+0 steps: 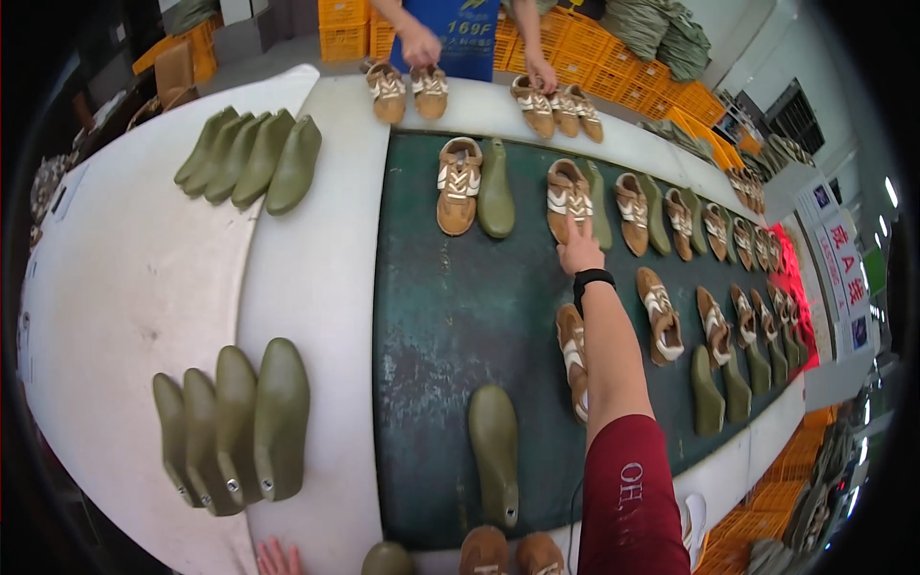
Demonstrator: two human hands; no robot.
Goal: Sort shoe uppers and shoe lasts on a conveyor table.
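Note:
My right arm in a dark red sleeve, with a black wristband, reaches far across the green belt (431,326). At its end my right hand (581,253) is closed over the toe of a brown sneaker (565,187) with white stripes and laces, one finger along its top. A green shoe last (600,206) lies right beside that sneaker. My left hand (278,558) shows only its fingers, spread at the lower edge by the white tabletop (316,402), holding nothing. Nearest my right forearm lies another brown sneaker (571,350), partly covered by the arm.
Sneakers paired with green lasts (495,192) line the belt in two rows. Groups of lasts (235,422) stand on the left table. Across the belt, a co-worker's hands (420,43) touch sneakers (429,91). Orange crates (613,77) stand behind. A single last (494,450) lies nearer me.

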